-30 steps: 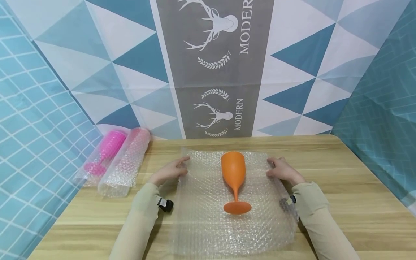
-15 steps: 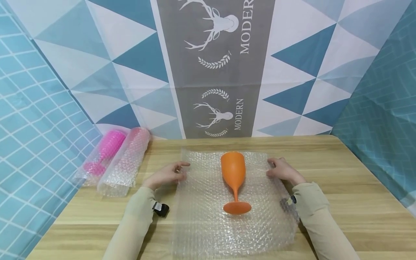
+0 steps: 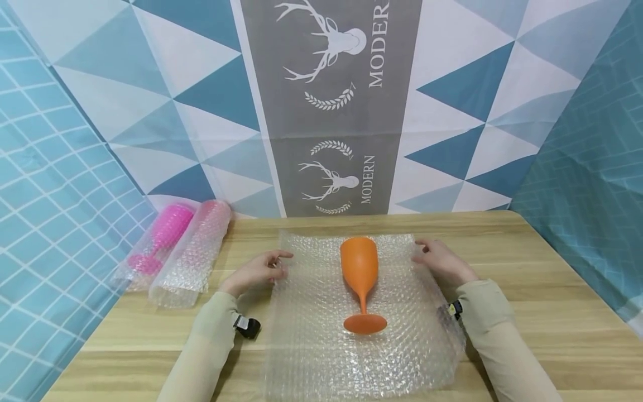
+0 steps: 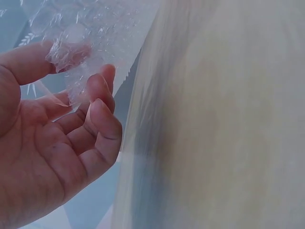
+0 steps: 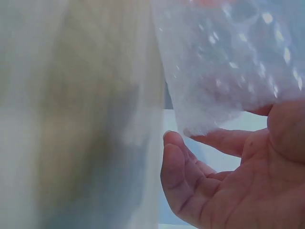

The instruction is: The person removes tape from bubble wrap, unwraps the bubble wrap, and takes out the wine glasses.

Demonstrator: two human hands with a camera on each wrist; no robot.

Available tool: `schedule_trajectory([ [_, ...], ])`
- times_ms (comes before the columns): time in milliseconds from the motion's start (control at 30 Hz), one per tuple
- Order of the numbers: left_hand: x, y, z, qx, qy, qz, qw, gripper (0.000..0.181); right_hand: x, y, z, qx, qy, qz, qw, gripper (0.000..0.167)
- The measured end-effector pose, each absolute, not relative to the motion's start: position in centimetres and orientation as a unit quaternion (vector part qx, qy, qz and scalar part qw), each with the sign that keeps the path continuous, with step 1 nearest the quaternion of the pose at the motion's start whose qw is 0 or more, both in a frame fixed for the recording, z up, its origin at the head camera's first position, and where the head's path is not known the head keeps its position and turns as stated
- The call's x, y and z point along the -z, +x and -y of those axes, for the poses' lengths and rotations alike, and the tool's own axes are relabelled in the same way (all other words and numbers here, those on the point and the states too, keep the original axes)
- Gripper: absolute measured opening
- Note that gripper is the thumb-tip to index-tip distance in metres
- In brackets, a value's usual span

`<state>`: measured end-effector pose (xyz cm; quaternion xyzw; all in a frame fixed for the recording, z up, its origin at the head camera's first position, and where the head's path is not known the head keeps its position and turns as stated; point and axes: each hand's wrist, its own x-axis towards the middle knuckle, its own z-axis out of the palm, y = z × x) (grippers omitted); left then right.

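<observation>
An orange goblet lies on a sheet of bubble wrap, its bowl toward the wall and its round base toward the near side. At the sheet's left edge, my left hand pinches the film; the left wrist view shows thumb and fingers around the crumpled plastic. On the opposite edge, my right hand holds the wrap near its far corner. In the right wrist view, that hand has the bubble wrap between thumb and index finger.
Two bubble-wrapped items lie at the back left of the wooden table: a bright pink goblet and a paler pink roll beside it. Patterned cloth hangs behind the table.
My left hand has shifted slightly left and down along the wrap's edge. My right hand has moved slightly, its wrist a little further right. The goblet stays on the wrap.
</observation>
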<state>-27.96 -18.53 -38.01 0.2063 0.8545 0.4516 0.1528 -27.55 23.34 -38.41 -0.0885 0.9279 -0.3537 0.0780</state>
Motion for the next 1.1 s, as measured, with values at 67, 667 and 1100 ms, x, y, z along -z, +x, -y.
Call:
schedule_trajectory([
  [67,37.7,-27.8,18.4,-0.454,0.205,-0.853,0.155,0.05,37.6,-27.6,-23.5,0.356,-0.082,-0.927,0.079,0.057],
  [667,39.9,-29.0,18.8,-0.475,0.17,-0.848,0.163,0.044,30.7,-27.9,-21.2,0.382,-0.113,-0.914,0.081,0.05],
  [1100,39.7,-28.8,18.5,-0.501,0.155,-0.836,0.165,0.042,32.2,-28.2,-16.7,0.411,-0.088,-0.882,0.213,0.081],
])
